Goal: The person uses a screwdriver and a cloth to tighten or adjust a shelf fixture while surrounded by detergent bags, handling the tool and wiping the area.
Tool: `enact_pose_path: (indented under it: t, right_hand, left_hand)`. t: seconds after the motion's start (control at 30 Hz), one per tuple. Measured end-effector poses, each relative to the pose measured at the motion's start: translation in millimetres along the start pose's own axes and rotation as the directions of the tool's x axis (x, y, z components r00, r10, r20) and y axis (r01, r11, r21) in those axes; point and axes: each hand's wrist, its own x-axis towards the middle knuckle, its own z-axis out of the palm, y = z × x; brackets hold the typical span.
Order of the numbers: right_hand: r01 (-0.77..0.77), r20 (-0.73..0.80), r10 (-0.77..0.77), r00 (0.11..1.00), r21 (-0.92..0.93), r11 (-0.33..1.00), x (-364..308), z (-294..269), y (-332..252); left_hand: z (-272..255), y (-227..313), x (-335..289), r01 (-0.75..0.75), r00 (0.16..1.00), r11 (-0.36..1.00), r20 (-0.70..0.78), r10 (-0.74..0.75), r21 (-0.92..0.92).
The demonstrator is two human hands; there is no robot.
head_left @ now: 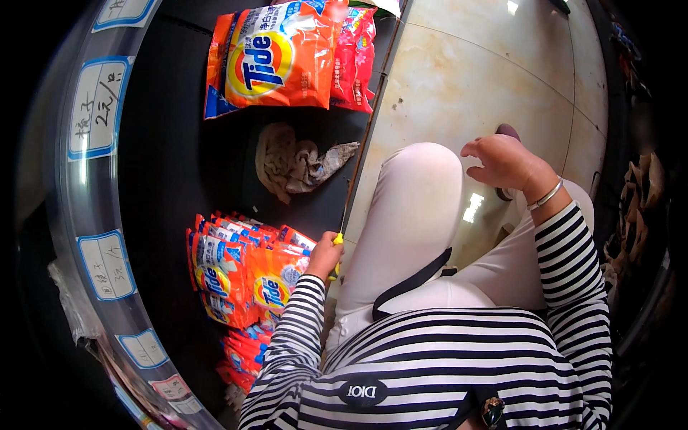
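My left hand [326, 256] is closed around a yellow-handled tool [338, 239] at the shelf's front edge. The tool's working end cannot be made out against that edge. Just left of this hand, orange-red bags of washing powder [269, 276] are stacked on the dark shelf [215, 172]. My right hand [502, 161], with a silver bangle on its wrist, hovers near my knees. Its fingers are loosely bent and apart, with nothing in them. A crumpled, dirty cloth [290, 163] lies on the shelf, farther off than my left hand.
Larger orange bags of washing powder [279, 57] and pink-red bags [355, 61] stand at the shelf's far end. A curved rail with price labels [106, 265] runs along the left. Shiny tiled floor [494, 79] lies beyond my knees; dark, cluttered goods [634, 208] line the right.
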Motion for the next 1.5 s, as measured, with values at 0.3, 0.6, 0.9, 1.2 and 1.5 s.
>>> enact_pose_path:
  t: [0.3,0.6,0.9,1.2,1.5]
  right_hand:
    - [0.060,0.002,-0.060,0.998,-0.015,0.998,2.2,3.3,5.5]
    - [0.032,0.036,-0.030,0.999,-0.038,0.999,2.1,2.7,3.9]
    - [0.021,0.062,-0.019,0.998,-0.039,0.999,2.5,-1.7,-1.4]
    - [-0.005,0.099,0.013,0.995,-0.080,0.997,-2.2,-13.4,-13.6]
    - [0.063,0.025,-0.063,0.998,-0.012,0.998,1.0,-7.1,-7.0]
  left_hand:
    - [20.8,-29.9,28.1,-0.312,0.907,0.913,-0.203,0.368,0.263]
    - [22.2,13.3,77.7,-0.257,0.939,0.960,-0.208,0.274,0.108]
    - [18.4,60.9,111.9,-0.284,0.946,0.955,-0.185,0.265,-0.088]
    - [7.9,120.1,134.9,-0.289,0.948,0.951,-0.173,0.269,-0.107]
    - [4.2,157.7,153.8,-0.288,0.946,0.951,-0.185,0.264,-0.113]
